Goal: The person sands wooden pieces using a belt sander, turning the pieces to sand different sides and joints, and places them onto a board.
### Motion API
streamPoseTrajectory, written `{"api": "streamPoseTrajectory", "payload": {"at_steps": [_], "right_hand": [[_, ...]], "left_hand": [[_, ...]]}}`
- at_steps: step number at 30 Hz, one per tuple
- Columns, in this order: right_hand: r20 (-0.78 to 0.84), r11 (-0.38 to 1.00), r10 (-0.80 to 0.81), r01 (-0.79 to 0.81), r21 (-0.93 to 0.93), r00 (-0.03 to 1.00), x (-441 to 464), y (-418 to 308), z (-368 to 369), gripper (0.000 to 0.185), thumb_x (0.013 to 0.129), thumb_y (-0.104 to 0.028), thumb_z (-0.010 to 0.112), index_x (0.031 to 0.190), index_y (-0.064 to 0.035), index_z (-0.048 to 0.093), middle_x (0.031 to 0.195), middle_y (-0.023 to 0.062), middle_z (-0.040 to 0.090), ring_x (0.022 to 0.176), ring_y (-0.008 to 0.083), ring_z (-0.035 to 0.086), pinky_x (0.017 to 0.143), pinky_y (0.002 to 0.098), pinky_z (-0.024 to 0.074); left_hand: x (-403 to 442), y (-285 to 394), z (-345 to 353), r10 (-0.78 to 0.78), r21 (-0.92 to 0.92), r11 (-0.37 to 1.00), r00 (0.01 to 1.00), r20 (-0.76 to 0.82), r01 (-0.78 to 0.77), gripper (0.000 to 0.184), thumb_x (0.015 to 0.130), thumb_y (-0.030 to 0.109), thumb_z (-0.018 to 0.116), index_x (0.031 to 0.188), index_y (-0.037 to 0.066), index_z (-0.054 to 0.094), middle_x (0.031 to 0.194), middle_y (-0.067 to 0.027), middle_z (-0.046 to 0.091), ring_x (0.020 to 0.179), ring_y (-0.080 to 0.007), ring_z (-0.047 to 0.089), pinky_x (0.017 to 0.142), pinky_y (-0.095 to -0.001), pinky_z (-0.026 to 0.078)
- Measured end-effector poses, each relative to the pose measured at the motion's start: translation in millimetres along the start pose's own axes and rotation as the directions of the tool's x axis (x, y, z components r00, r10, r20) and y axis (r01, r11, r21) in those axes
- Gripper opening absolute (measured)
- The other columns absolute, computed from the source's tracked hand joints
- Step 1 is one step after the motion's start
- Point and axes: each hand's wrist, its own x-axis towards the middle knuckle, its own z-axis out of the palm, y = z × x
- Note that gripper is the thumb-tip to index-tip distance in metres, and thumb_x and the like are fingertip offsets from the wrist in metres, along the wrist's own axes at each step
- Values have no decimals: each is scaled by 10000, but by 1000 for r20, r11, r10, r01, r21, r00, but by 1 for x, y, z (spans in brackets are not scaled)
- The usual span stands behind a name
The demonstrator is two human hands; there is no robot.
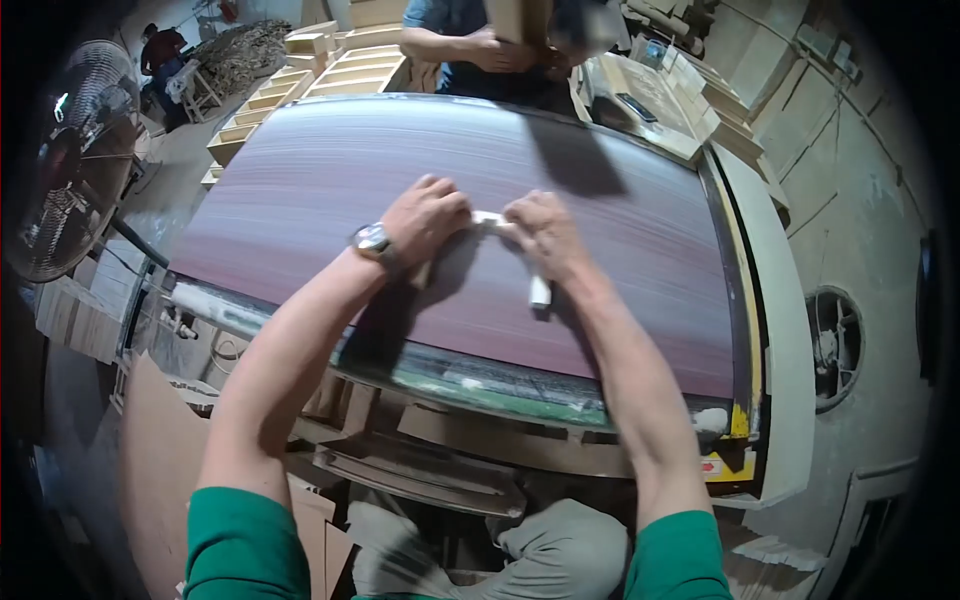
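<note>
We have both hands on one pale, narrow, frame-like wooden piece, near the middle of the wide, flat, streaked purple-grey surface. Left hand, wearing a round metal watch at the wrist, has fingers curled down over one end of the crossbar; right hand curls over the other end. Both grips look narrow, set on the wood, with only a short stretch of bar bare between them. One leg shows past the right hand, its squared white end towards us; a tan strip shows under the left wrist. Joints are under the fingers, so can't tell how the parts meet. Reads as a two-point hold at the corners: load shared, less chance of the piece twisting or rocking. Legs towards us probably so the bar sits square to our chest, forearms reaching in evenly over the dark green-and-black front rail. Opposite us, a co-worker in a dark top holds a tan wooden block above the far edge, well apart from ours. Shallow wooden trays sit beyond that edge.
</note>
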Motion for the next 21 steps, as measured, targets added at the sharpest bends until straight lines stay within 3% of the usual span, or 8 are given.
{"api": "streamPoseTrajectory", "payload": {"at_steps": [2, 8, 10, 12, 14, 18, 20, 21], "right_hand": [[49, 999, -45, 45, -8, 998, 18, -27, 38, 82, 805, -136, 693, 782, -78, 639, 802, 103, 599, 833, 284, 555, 735, 411, 467], [167, 969, -228, 240, -53, 959, 3, -123, 101, 98, 816, -75, 672, 739, -61, 613, 769, 76, 587, 732, 221, 538, 650, 365, 490], [120, 958, -282, 273, 89, 952, -18, -142, 83, 111, 867, -110, 648, 775, -50, 642, 763, 83, 575, 751, 225, 554, 685, 379, 500], [278, 925, -118, 4, 379, 953, -40, -169, 26, 172, 910, -156, 597, 807, -39, 670, 816, 126, 608, 827, 280, 597, 758, 400, 501], [474, 948, -44, -113, 298, 879, -49, -178, -30, 243, 944, -277, 612, 948, -62, 724, 898, 106, 650, 880, 248, 610, 800, 374, 499], [627, 884, 112, -365, 291, 771, -72, -171, -107, 332, 934, -342, 618, 1075, -59, 717, 1042, 94, 682, 967, 211, 621, 850, 362, 495], [613, 852, 176, -431, 296, 770, -91, -159, -129, 371, 945, -352, 604, 1134, -46, 695, 1078, 92, 681, 984, 207, 623, 866, 361, 495], [515, 557, 196, -527, 642, 834, -106, -151, -136, 408, 958, -348, 588, 1205, -28, 644, 1099, 104, 673, 982, 213, 624, 887, 359, 492]], "left_hand": [[-45, -9, -23, -242, -51, 969, 970, -5, 241, 92, 891, 149, 618, 905, 86, 684, 933, -64, 635, 914, -260, 570, 881, -363, 446], [-159, 38, -112, -407, 15, 913, 907, 107, 408, 181, 900, 157, 608, 1045, 60, 658, 1001, -129, 635, 949, -306, 575, 857, -404, 475], [-166, 86, -145, -544, -260, 804, 838, 38, 534, 256, 931, 207, 556, 1064, 17, 665, 1064, -153, 645, 997, -337, 598, 896, -402, 486], [-169, 116, -177, -576, -599, 596, 804, 144, 535, 441, 967, 334, 453, 1219, 16, 627, 1155, -161, 649, 1064, -305, 622, 935, -394, 485], [-147, 154, -197, -471, -847, 416, 876, 110, 330, 451, 928, 333, 500, 1234, 27, 628, 1113, -140, 657, 1041, -276, 624, 940, -385, 480], [-83, 195, -207, -223, -693, 696, 974, 40, 187, 431, 900, 396, 622, 1115, 23, 653, 1034, -126, 644, 913, -253, 658, 794, -365, 528], [-56, 197, -177, -539, -443, 734, 839, 80, 514, 321, 923, 329, 646, 969, 12, 634, 857, -83, 634, 749, -202, 675, 639, -310, 547], [-41, 196, -166, -532, -452, 734, 843, 80, 507, 321, 923, 329, 646, 969, 12, 634, 857, -83, 634, 749, -202, 675, 639, -310, 547]]}}
